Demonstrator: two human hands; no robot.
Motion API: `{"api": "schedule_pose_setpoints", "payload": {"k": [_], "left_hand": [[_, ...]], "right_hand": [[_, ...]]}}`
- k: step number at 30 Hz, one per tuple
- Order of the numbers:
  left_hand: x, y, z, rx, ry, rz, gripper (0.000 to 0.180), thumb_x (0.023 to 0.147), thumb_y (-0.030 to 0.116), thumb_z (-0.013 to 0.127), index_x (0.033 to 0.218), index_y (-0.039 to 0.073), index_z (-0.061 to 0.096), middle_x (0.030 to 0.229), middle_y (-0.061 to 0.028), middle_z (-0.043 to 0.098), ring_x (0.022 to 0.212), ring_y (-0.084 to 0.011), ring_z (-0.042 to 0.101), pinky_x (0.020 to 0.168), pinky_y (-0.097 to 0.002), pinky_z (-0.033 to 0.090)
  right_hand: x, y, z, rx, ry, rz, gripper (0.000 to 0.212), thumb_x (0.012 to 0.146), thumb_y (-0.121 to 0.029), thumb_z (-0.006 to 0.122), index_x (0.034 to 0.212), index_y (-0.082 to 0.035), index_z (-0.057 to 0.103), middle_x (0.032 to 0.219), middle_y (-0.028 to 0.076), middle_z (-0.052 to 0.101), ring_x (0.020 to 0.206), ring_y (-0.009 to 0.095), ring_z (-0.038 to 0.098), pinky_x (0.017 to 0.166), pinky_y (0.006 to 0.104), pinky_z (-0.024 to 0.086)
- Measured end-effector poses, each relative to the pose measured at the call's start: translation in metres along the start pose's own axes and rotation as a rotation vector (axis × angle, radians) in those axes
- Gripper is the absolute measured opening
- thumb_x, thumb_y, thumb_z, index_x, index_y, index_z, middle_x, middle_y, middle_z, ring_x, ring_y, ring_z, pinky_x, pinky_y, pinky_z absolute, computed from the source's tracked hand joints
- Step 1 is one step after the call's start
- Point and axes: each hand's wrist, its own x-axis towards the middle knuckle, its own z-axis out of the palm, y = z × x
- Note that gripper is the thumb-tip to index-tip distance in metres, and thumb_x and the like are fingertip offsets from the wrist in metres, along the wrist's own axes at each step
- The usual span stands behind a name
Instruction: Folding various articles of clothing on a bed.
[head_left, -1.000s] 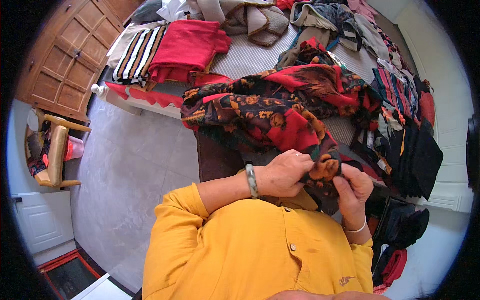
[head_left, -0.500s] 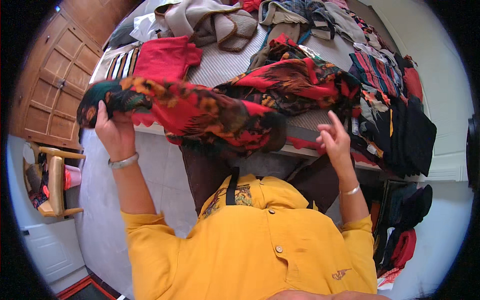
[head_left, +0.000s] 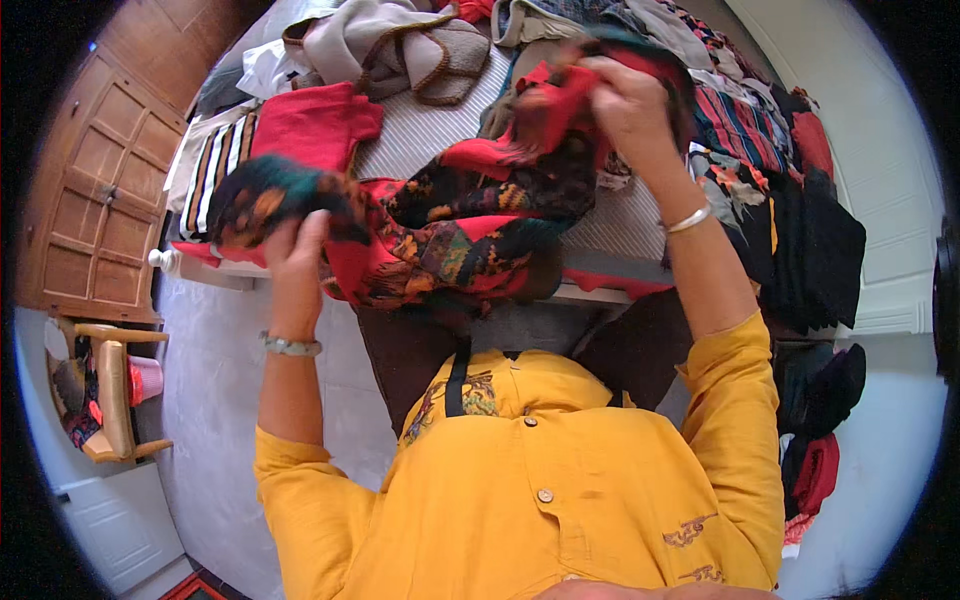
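A patterned garment [head_left: 460, 235], red with black, brown, orange and green motifs, stretches between my two hands over the near edge of the bed. My left hand [head_left: 297, 255] is closed on its left end, a dark green and orange part smeared by motion. Farther away and higher, my right hand [head_left: 632, 110] grips the opposite end, raised above the mattress [head_left: 625, 235]. The middle of the cloth sags in loose folds. Its exact cut cannot be made out.
Left of the garment lie a folded red cloth [head_left: 310, 125] and a striped one [head_left: 222, 165]. A beige, brown-edged piece [head_left: 400, 50] is heaped behind. Folded black clothes [head_left: 825, 245] pile up at right. A wooden chair [head_left: 118, 385] stands on the floor at left.
My right hand has gone from pointing with nothing in it to gripping the garment, farther forward and up. My left hand has shifted right and slightly nearer, still holding its end.
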Motion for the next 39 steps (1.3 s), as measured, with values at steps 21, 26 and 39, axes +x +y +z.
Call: {"api": "schedule_pose_setpoints", "payload": {"k": [21,26,39], "left_hand": [[0.105,-0.032,-0.005,-0.504,0.154,-0.343,0.024,0.096,0.019,0.042,0.107,0.007,0.059,0.102,-0.0084,0.065,0.085,-0.0201,0.065,0.068,-0.0320,0.056],[0.128,-0.004,-0.027,-0.641,0.139,-0.160,0.026,0.097,0.014,0.037,0.109,0.000,0.056,0.108,-0.0146,0.062,0.097,-0.0267,0.062,0.086,-0.0417,0.052],[0.153,0.087,-0.023,-0.407,0.058,0.073,0.028,0.097,0.011,0.032,0.107,-0.002,0.054,0.106,-0.0166,0.060,0.098,-0.0261,0.059,0.093,-0.0398,0.046]], "right_hand": [[-0.172,0.015,0.074,-0.036,-0.456,0.665,0.034,0.074,-0.023,0.060,0.096,0.003,0.060,0.089,0.024,0.063,0.085,0.040,0.060,0.077,0.0445,0.047],[-0.175,0.025,0.061,-0.264,-0.401,0.601,0.028,0.077,-0.020,0.058,0.096,0.000,0.060,0.092,0.023,0.063,0.088,0.038,0.061,0.080,0.0452,0.048],[-0.229,-0.040,0.116,0.591,-0.566,1.184,0.038,0.082,-0.025,0.062,0.108,0.003,0.059,0.099,0.010,0.065,0.083,0.018,0.063,0.059,0.0341,0.052]]}}
